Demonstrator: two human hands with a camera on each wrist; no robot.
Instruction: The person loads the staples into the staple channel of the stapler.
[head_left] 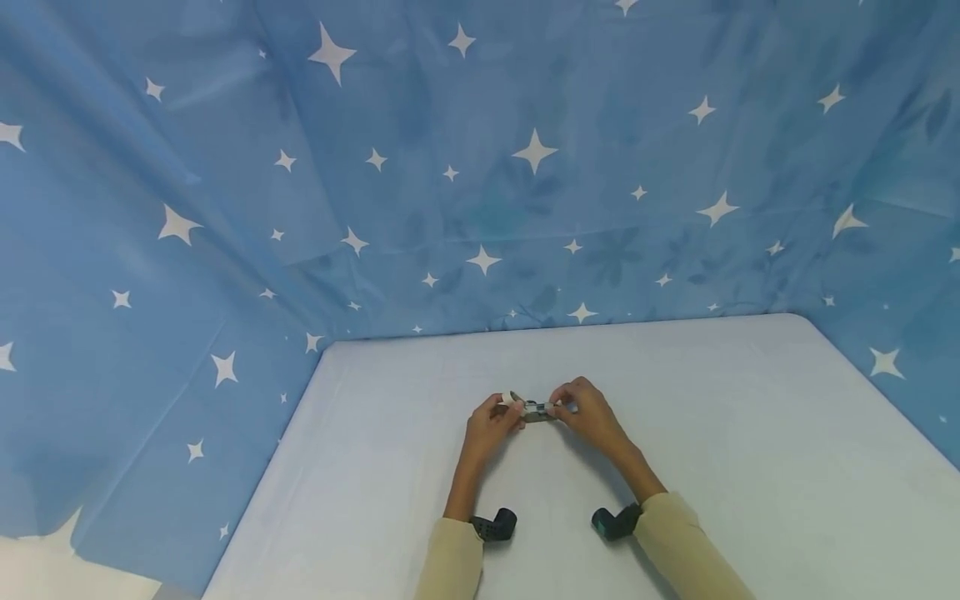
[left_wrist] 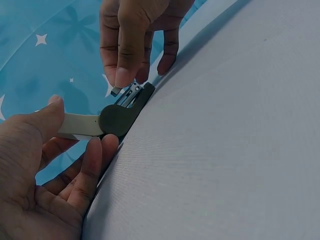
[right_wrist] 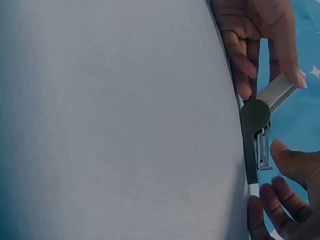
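Tool [head_left: 537, 409], one, is running crosswise, base [left_wrist: 122, 116] pointing right; I'm seeing one left hand [head_left: 491, 425] gripping it, one right hand [head_left: 590, 414], hold unclear.

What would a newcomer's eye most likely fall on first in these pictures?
Probably the blue star-patterned backdrop behind the white table. Next, the hinged green-and-cream tool between the hands: the left hand grips its cream part, and the right hand is at its metal part.
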